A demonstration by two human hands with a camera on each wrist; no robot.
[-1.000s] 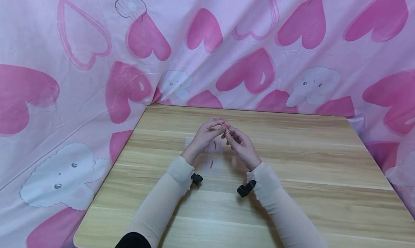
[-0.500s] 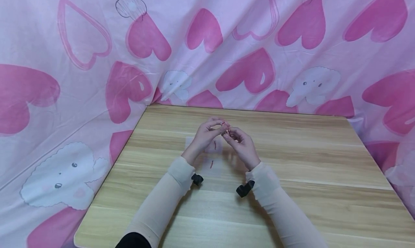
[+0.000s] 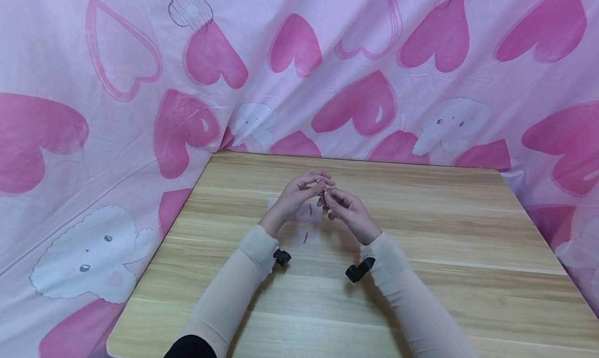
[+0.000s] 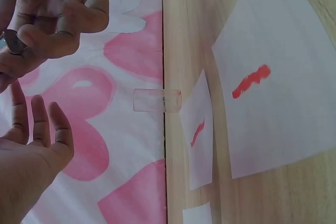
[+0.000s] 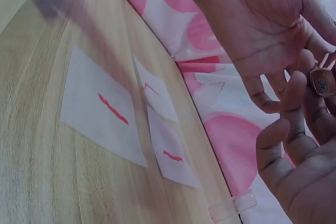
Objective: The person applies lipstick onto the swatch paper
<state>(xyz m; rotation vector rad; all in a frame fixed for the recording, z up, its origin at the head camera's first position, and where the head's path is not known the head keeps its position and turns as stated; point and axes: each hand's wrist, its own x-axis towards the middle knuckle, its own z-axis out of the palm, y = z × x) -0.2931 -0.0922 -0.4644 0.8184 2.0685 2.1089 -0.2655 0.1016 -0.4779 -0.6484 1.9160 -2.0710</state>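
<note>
Over the table, both hands meet at a small, shiny, copper-coloured lipstick (image 3: 324, 194). My left hand (image 3: 296, 193) pinches its upper part with thumb and forefinger. From the other side, my right hand (image 3: 348, 211) grips its lower part. The right wrist view shows the squarish end of the lipstick (image 5: 323, 81), which carries a small dark print, between the right fingers. Three fingers of the left hand (image 4: 39, 145) stand extended in the left wrist view, while the right hand (image 4: 58, 19) curls above them. Most of the lipstick is hidden by fingers.
White paper sheets with red strokes lie under the hands: a large sheet (image 4: 283, 114), a smaller sheet (image 4: 202, 156) and a third sheet (image 5: 157, 100). A clear cylinder (image 4: 149, 100) stands beyond them. Pink heart-printed cloth (image 3: 355, 103) hangs behind the wooden table (image 3: 444, 254).
The lipstick has turned more upright between the fingers, and its red tip shows less. The right hand has shifted slightly lower. The papers have stayed where they were.
</note>
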